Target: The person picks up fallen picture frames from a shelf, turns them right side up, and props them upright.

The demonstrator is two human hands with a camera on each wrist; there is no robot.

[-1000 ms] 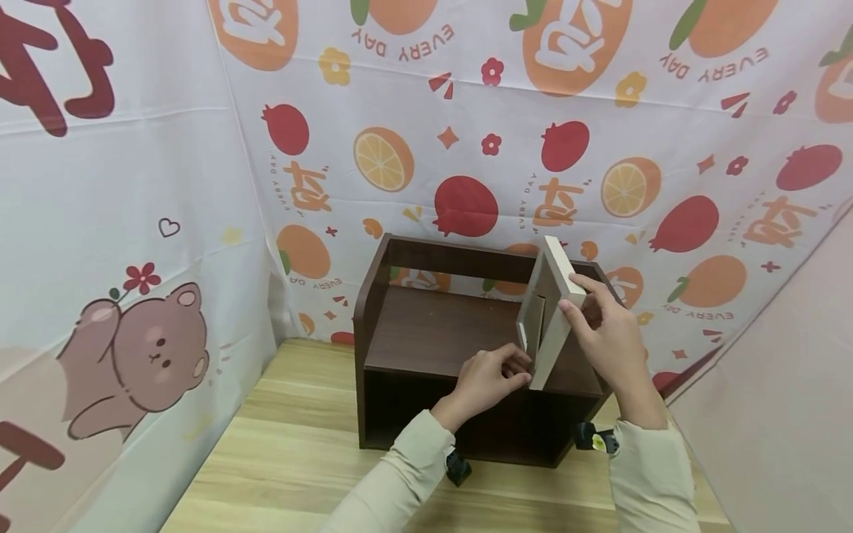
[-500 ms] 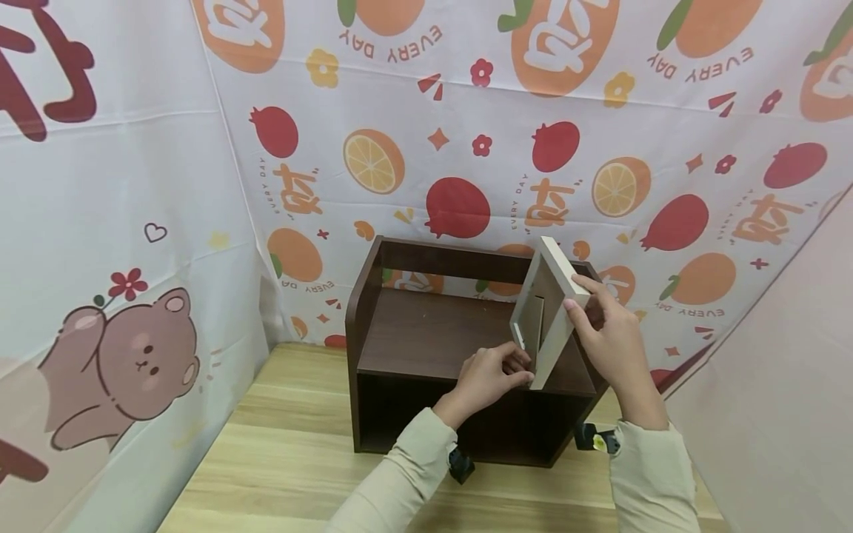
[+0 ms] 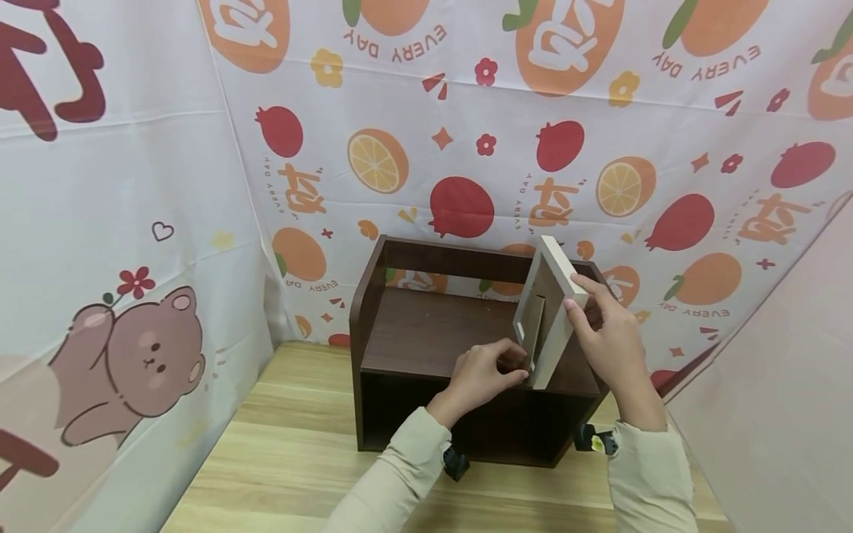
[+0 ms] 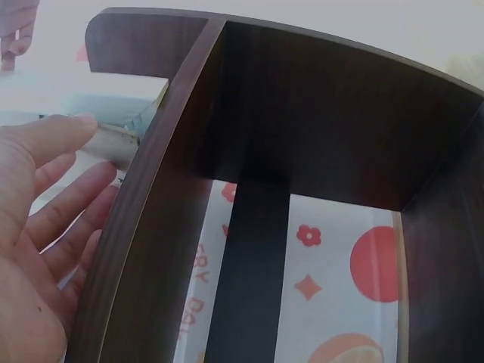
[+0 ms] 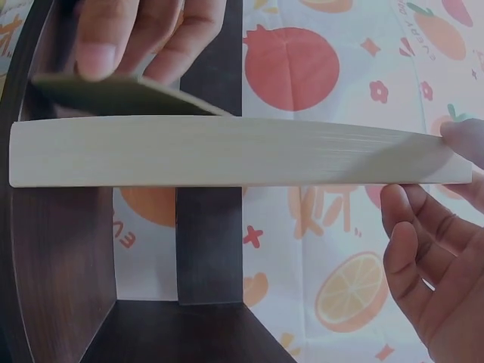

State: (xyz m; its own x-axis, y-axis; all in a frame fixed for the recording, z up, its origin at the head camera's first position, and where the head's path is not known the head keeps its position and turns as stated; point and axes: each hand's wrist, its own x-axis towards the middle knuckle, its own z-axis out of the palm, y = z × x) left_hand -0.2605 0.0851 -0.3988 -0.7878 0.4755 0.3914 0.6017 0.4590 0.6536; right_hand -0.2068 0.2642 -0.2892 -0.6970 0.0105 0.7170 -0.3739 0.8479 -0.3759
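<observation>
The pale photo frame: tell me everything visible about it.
The photo frame is pale, wood-look, with thick edges and a back stand flap. It stands tilted on the dark brown shelf, at its right end. The right hand grips its upper edge; the left hand pinches the flap near its lower corner.

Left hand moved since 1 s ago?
Yes. The left hand slid slightly left along the shelf's front edge; the frame stayed put.

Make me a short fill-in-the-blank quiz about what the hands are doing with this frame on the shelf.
1. The right hand holds the pale picture frame by its upper ____.
2. The left hand pinches the frame's back ____.
3. The frame stands on top of the dark brown ____.

Missing words: edge; stand; shelf
</observation>
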